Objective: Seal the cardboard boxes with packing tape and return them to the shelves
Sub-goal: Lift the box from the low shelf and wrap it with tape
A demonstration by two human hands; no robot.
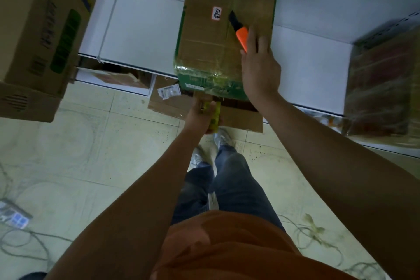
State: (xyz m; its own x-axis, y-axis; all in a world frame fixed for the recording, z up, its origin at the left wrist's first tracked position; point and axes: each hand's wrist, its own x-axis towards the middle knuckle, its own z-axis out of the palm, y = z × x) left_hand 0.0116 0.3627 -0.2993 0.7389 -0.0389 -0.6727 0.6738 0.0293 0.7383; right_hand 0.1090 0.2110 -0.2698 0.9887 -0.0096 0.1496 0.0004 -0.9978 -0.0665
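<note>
Taped cardboard box (pixel 218 29) on white shelf (pixel 313 63)

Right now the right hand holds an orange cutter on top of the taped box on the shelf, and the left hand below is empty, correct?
Not quite. The left hand is not empty: it grips a yellow tape roll below the box. The rest stands: the right hand holds the orange cutter on top of the taped box on the shelf. The head view shows it.
</note>
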